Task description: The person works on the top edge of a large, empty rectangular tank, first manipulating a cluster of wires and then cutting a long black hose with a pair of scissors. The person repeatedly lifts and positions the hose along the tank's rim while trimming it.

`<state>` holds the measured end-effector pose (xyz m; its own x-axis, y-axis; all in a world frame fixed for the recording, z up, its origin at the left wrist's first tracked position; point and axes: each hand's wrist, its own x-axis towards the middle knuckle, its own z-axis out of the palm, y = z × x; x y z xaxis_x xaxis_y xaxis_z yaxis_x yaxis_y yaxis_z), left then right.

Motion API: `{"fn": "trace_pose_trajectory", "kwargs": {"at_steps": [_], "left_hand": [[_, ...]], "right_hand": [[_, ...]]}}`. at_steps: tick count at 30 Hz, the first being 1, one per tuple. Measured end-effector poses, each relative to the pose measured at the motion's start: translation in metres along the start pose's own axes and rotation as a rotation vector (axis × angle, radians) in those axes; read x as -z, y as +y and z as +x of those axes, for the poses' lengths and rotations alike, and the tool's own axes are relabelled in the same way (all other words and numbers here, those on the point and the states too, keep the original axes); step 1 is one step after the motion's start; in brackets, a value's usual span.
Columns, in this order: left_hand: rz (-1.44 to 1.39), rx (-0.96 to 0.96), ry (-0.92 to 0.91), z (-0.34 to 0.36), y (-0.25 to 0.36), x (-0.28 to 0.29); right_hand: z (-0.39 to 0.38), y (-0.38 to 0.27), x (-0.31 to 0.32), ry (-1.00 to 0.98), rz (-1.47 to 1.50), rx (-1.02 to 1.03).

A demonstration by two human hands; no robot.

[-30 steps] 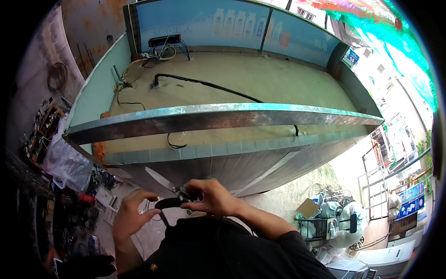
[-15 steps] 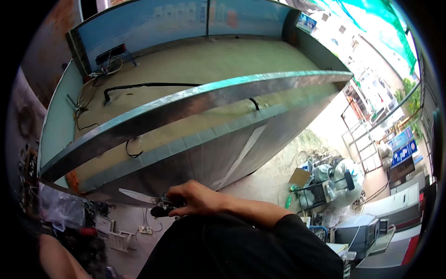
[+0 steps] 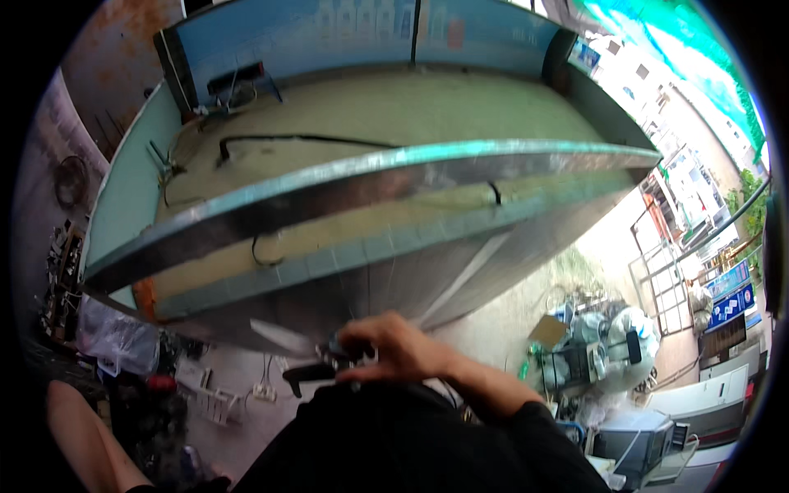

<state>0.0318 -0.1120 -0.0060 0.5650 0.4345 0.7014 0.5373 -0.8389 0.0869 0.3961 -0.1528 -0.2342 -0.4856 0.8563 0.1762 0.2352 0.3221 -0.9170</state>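
Since half a second ago, the view has swung right. A black-handled tool (image 3: 308, 374) is clenched in the right hand (image 3: 394, 349), its long axis running leftward. Only the left forearm (image 3: 82, 435) is seen; its fingers cannot be told. Beyond stands a metal-edged counter (image 3: 370, 177).
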Motion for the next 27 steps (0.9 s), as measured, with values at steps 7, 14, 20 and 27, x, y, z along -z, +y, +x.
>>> {"fn": "trace_pose_trajectory", "kwargs": {"at_steps": [7,14,20,27], "left_hand": [[-0.043,-0.012,0.012,0.006,0.005,0.001],[-0.098,-0.047,0.008,0.014,0.01,0.002],[-0.159,-0.071,0.041,0.021,0.021,0.007],[-0.735,-0.073,0.003,-0.004,0.041,-0.01]], "right_hand": [[-0.006,-0.01,0.008,0.023,0.01,0.052],[-0.008,-0.004,0.005,0.066,-0.028,0.026],[-0.009,-0.008,0.007,0.078,-0.038,0.007],[0.007,-0.006,0.0,0.152,-0.066,0.074]]}}
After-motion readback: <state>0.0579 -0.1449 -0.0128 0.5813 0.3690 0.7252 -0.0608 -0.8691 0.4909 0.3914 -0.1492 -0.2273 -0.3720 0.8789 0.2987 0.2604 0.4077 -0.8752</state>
